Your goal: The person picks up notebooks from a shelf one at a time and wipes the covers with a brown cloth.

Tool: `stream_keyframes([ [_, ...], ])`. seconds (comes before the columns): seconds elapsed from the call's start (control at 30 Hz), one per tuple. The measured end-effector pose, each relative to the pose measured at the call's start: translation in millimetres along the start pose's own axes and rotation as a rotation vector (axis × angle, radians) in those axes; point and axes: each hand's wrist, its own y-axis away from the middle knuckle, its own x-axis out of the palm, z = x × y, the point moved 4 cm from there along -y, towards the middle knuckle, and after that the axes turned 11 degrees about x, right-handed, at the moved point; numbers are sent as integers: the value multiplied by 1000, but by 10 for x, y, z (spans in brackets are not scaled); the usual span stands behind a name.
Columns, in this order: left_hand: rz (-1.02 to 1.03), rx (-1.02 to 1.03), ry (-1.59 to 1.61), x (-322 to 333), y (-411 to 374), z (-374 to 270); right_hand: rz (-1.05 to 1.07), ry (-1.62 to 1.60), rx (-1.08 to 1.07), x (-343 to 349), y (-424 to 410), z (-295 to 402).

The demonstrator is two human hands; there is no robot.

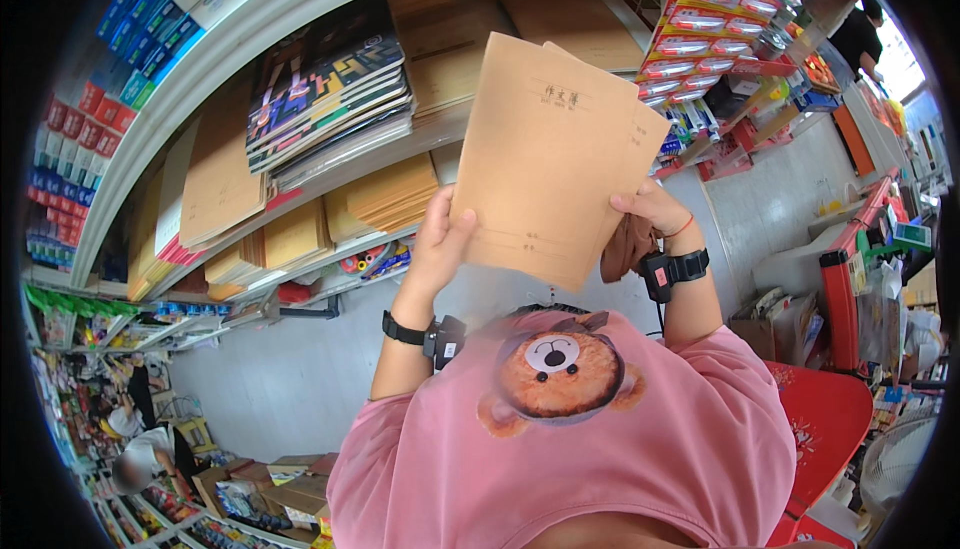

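My left hand [442, 237] grips the lower left edge of a tan paper-covered exercise book [551, 151], its thumb on the cover. The lower right side of the same book is pinched by my right hand [649, 211]. A second tan exercise book [651, 132] is fanned out behind the first, on the right. Both bear printed writing. A brown cloth [628, 249] hangs beneath my right hand; whether that hand holds it, I cannot tell. Behind the books, a white shelf holds stacked brown notebooks [439, 61] and a pile of patterned notebooks [330, 91].
Small boxes [139, 20] line the upper left shelf. Packaged goods [697, 31] hang at the upper right. A red table [821, 421] stands at the right. Cardboard boxes [300, 493] and a bending person [154, 459] are at the lower left; another person [859, 35] is at the far right.
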Motion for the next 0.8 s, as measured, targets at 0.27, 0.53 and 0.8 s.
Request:
stream_keyframes([
  [0.27, -82, 210, -296, -111, 3, -273, 21, 48, -66, 15, -328, 205],
  [0.53, -222, 107, -372, -104, 183, -399, 26, 13, -154, -1, -825, 234],
  [0.8, -353, 237, -407, -238, 246, -450, -136, -132, -191, -266, -1072, 428],
])
